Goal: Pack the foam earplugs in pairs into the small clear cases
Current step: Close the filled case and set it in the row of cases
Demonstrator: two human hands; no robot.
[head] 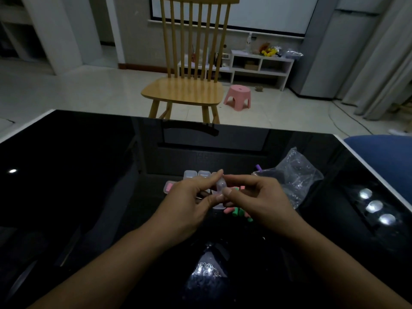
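Both hands meet over the middle of the black glass table [89, 175], pinching one small clear case [221, 186] between them. My left hand [189, 201] grips it from the left with thumb and forefinger; my right hand [258, 197] holds it from the right. Whether the case is open or holds earplugs is too dim to tell. Loose pink and green foam earplugs [237, 212] lie on the table just under my right hand. Two clear cases [197, 174] stand behind my fingers, and a case with pink earplugs [168, 187] lies to the left.
A crumpled clear plastic bag [296, 175] lies right of the hands, a purple earplug [258, 167] at its left edge. Beyond the table's far edge stand a wooden chair [185, 90] and a pink stool [237, 97]. A blue cushion [383, 152] sits at the right edge.
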